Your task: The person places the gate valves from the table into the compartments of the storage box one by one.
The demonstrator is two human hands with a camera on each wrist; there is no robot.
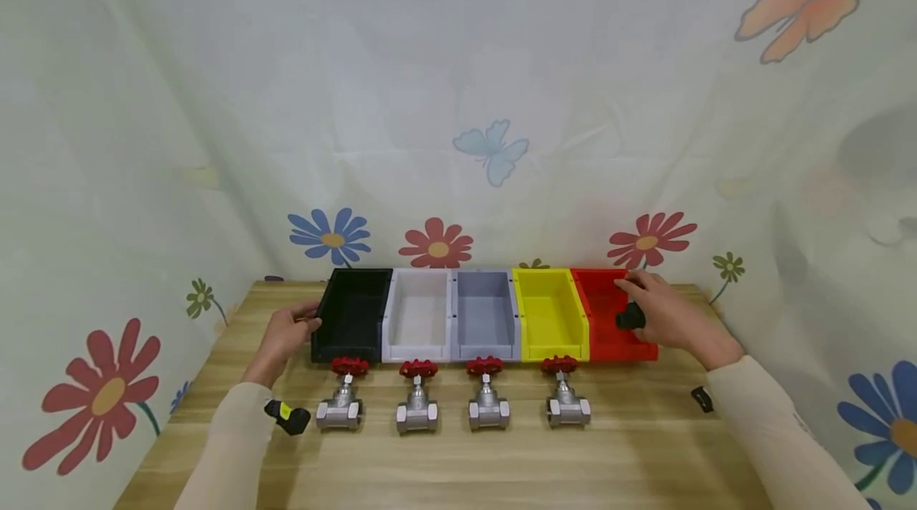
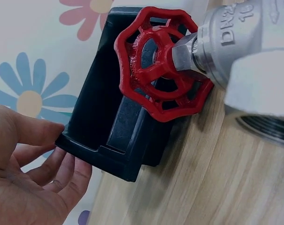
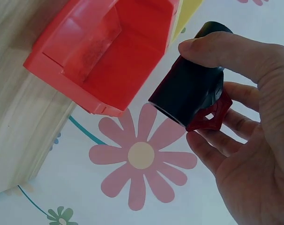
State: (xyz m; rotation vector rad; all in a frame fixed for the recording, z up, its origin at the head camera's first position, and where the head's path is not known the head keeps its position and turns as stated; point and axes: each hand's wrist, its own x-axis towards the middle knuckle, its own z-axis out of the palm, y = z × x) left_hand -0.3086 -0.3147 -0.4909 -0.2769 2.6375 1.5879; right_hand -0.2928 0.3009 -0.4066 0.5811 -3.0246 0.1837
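At the left end of a row of bins, my left hand [image 1: 281,337] pinches the side rim of the black bin [image 1: 351,323], thumb on top and fingers outside the wall, as the left wrist view shows. My right hand [image 1: 669,315] is above the red bin [image 1: 602,299] at the other end. It grips a black valve [image 3: 189,86] with a small red handle [image 3: 214,115], thumb on the black body and fingers around the handle side. In the right wrist view the valve is apart from the red bin's wall.
Between the end bins stand a white bin [image 1: 419,311], a grey bin [image 1: 487,311] and a yellow bin [image 1: 550,311]. Several metal gate valves with red handwheels [image 1: 418,406] stand in a row before them on the wooden table [image 1: 473,470]. A flowered curtain [image 1: 401,56] hangs behind.
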